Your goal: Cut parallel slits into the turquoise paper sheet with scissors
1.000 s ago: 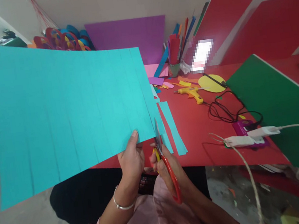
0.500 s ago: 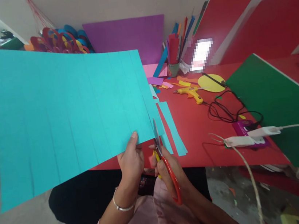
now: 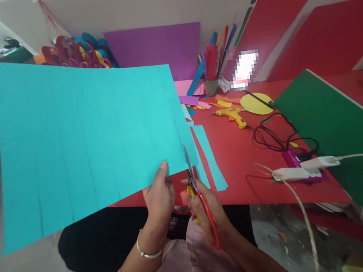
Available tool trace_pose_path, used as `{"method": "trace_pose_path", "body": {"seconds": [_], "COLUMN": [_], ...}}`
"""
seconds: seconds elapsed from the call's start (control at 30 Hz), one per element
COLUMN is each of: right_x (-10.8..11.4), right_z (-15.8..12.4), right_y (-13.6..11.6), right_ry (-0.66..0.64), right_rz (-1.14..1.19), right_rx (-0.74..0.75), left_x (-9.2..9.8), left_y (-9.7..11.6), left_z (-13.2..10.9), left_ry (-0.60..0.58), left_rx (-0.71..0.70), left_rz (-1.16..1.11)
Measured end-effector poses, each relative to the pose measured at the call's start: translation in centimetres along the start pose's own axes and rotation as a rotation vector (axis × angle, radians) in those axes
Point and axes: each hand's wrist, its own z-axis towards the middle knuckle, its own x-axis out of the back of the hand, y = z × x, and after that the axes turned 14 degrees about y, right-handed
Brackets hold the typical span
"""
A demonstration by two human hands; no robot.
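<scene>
A large turquoise sheet (image 3: 91,134) with several drawn pencil lines is held up in front of me. My left hand (image 3: 159,197) grips its lower edge, thumb on top and the other fingers hidden beneath. In my right hand (image 3: 207,208) is a pair of scissors (image 3: 213,227) with red and yellow handles. Their blades sit at the sheet's lower edge near the right side, along a narrow strip that is partly cut and still joined higher up. Cut turquoise strips (image 3: 210,156) lie on the red table just beyond the blades.
On the red table (image 3: 238,159) are a yellow glue gun (image 3: 232,116), a yellow paper oval (image 3: 257,103), paper scraps and a cup (image 3: 211,86) of coloured strips. A purple power strip (image 3: 295,161) with cables and a green board (image 3: 341,132) lie at right. A purple sheet (image 3: 157,50) leans behind.
The turquoise sheet's left side has shifted slightly to the right. Both hands stay in nearly the same place, with the scissors still at the lower edge. The whole view has shifted a little.
</scene>
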Motion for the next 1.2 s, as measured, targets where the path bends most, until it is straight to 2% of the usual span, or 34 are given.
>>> {"method": "trace_pose_path", "body": {"seconds": [0.17, 0.37, 0.83, 1.03, 1.2], "right_x": [0.1, 0.0, -0.2, -0.1, -0.1], "right_z": [0.2, 0.1, 0.2, 0.3, 0.7], "right_y": [-0.6, -0.5, 1.0, 0.6, 0.6], "right_ry": [-0.016, -0.004, 0.030, 0.024, 0.026], "right_rz": [-0.024, -0.030, -0.012, -0.049, -0.087], "right_rx": [0.047, 0.035, 0.052, 0.082, 0.140], "left_x": [0.0, -0.3, 0.3, -0.1, 0.2], "left_y": [0.1, 0.5, 0.3, 0.3, 0.1], "left_z": [0.0, -0.3, 0.1, -0.2, -0.4], "left_ry": [-0.003, -0.004, -0.057, 0.005, 0.022], "left_rx": [0.002, 0.004, -0.005, 0.004, -0.005], "left_rz": [-0.016, -0.015, 0.071, 0.005, 0.087]}}
